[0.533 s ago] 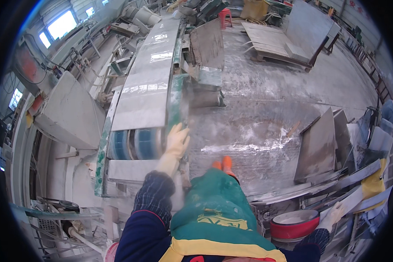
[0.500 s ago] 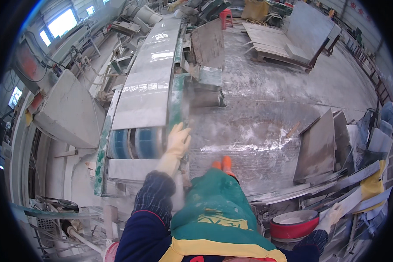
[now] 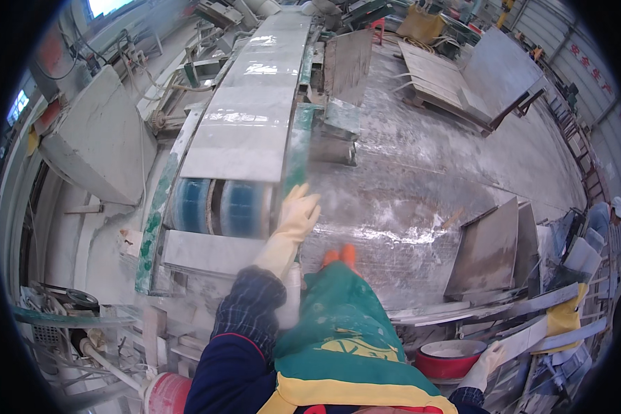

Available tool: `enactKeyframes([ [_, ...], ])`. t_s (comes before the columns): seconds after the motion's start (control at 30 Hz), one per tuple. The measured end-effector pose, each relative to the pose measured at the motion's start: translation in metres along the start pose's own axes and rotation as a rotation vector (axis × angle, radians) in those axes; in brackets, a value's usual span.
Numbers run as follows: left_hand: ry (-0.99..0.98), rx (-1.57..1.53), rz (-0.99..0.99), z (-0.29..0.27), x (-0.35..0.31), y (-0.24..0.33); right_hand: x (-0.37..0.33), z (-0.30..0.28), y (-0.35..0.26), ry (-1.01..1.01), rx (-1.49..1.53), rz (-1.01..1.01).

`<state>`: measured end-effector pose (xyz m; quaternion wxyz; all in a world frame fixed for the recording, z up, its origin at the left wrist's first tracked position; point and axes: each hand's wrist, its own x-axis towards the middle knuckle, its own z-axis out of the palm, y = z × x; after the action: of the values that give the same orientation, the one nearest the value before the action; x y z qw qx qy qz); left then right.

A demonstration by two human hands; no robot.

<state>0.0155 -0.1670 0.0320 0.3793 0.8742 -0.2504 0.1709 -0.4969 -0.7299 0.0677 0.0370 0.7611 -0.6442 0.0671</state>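
Note:
My left hand, in a cream rubber glove, reaches to the green side rail of a roller machine at its near end. Its fingers are stretched out and nothing shows in them. Left of it, two blue rollers turn up between a row of wet pale stone slabs and a pale plate. At the lower right my right hand, gloved alike, closes on the near end of a pale stone strip. Its fingertips are partly hidden.
Beside my right hand sits a red basin. Brown slabs lean at the right, near a yellow cloth. A pallet with slabs stands farther off. The floor looks wet. Another person is at the far right.
The view has shifted, so the machine sits higher and the right-hand things lower and more leftward. My left hand stays by the rail; my right hand stays at the strip's end.

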Motion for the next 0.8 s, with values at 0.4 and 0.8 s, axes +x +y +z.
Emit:
enactKeyframes([
  [0.4, -0.005, -0.029, -0.068, 0.004, -0.004, -0.004, 0.069, 0.031, 0.021, -0.224, 0.363, 0.301],
  [0.8, 0.099, -0.108, -0.103, 0.000, 0.001, 0.006, 0.076, -0.035, -0.005, -0.045, 1.346, 0.346],
])
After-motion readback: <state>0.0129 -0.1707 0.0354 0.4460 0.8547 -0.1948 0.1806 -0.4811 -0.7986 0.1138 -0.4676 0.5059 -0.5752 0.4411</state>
